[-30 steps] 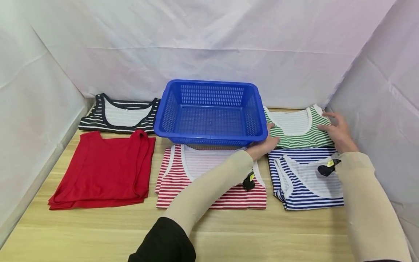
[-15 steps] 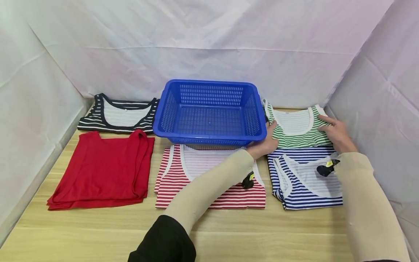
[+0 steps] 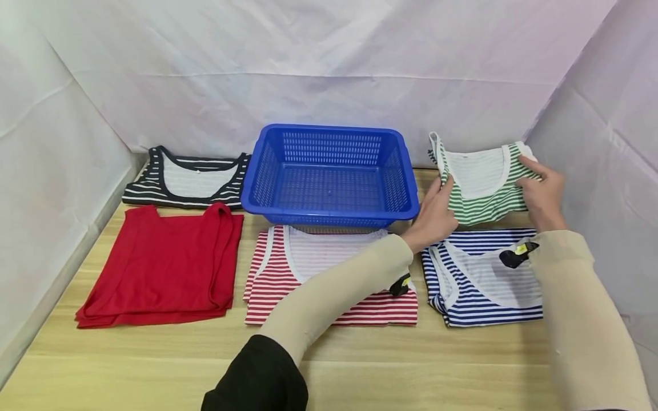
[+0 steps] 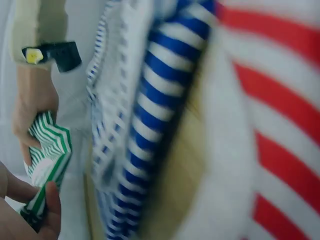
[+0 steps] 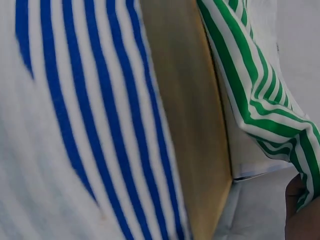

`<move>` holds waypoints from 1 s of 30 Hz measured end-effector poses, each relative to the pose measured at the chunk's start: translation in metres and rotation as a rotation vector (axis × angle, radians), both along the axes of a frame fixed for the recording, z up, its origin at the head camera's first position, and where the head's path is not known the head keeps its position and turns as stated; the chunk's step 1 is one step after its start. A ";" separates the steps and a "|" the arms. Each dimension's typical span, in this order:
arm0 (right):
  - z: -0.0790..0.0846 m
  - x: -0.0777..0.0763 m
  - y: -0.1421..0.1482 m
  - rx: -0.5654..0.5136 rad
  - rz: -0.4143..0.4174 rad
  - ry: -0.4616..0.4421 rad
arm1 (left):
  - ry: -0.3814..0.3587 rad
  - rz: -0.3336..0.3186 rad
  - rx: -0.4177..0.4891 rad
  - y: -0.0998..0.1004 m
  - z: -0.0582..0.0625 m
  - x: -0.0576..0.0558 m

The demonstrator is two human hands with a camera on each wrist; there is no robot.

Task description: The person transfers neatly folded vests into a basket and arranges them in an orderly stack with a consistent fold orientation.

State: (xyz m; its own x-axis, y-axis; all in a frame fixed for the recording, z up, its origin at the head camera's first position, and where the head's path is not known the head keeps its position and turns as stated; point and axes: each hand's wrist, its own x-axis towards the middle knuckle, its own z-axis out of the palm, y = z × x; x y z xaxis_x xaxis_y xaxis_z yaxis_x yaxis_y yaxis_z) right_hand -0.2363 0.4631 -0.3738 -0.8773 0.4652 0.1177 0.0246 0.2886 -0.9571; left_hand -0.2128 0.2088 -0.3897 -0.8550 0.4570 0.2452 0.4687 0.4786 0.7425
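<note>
A folded green-and-white striped tank top (image 3: 485, 206) is held up at the back right, between my two hands. My left hand (image 3: 434, 217) pinches its left side, thumb on the near face, as the left wrist view also shows with the striped tank top (image 4: 50, 150). On the far side my right hand (image 3: 547, 194) grips the other shoulder edge. In the right wrist view the green-striped cloth (image 5: 280, 115) hangs bent above the table edge, with only part of the hand showing. Below it lies a folded blue-and-white striped tank top (image 3: 493, 285).
A blue plastic basket (image 3: 329, 217) stands at the back middle. In front of it a red-and-white striped tank top (image 3: 288, 302) lies partly under my left forearm. A red top (image 3: 164, 268) and a black-and-white striped one (image 3: 200, 200) lie at left. White cloth walls (image 3: 329, 57) enclose the table.
Both hands have lifted the green-striped tank top off the table and shifted it slightly right, away from the basket. More of the blue-striped top and bare wood beneath now shows.
</note>
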 end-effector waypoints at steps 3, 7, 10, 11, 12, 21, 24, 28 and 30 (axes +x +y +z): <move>0.013 0.002 -0.006 -0.177 0.021 0.082 | 0.006 0.044 -0.056 0.001 0.012 0.005; 0.029 0.002 -0.016 -0.215 -0.007 0.132 | 0.002 0.046 -0.096 -0.001 0.028 0.011; 0.040 0.000 -0.025 -0.149 -0.028 0.145 | 0.009 0.047 -0.091 -0.006 0.037 0.013; 0.044 -0.001 -0.028 -0.149 -0.025 0.160 | 0.015 0.057 -0.085 -0.008 0.040 0.013; 0.048 -0.001 -0.031 -0.158 -0.018 0.178 | 0.024 0.066 -0.078 -0.011 0.043 0.013; 0.082 -0.007 -0.061 -0.189 0.036 0.228 | 0.048 0.129 0.003 -0.048 0.069 0.010; 0.091 -0.005 -0.074 -0.208 0.073 0.227 | 0.046 0.128 0.007 -0.064 0.076 0.007; 0.098 0.000 -0.091 -0.242 0.118 0.221 | 0.076 0.094 -0.003 -0.087 0.083 0.004; 0.101 0.002 -0.099 -0.244 0.144 0.234 | 0.092 0.071 0.002 -0.100 0.087 0.002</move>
State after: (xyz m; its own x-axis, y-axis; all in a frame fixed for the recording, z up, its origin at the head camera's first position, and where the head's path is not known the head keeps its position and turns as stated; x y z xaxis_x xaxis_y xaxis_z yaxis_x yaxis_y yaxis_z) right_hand -0.2341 0.3639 -0.2733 -0.8983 0.3780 0.2238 -0.2275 0.0354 -0.9731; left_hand -0.2112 0.1093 -0.3031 -0.8590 0.3956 0.3250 0.4999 0.5112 0.6991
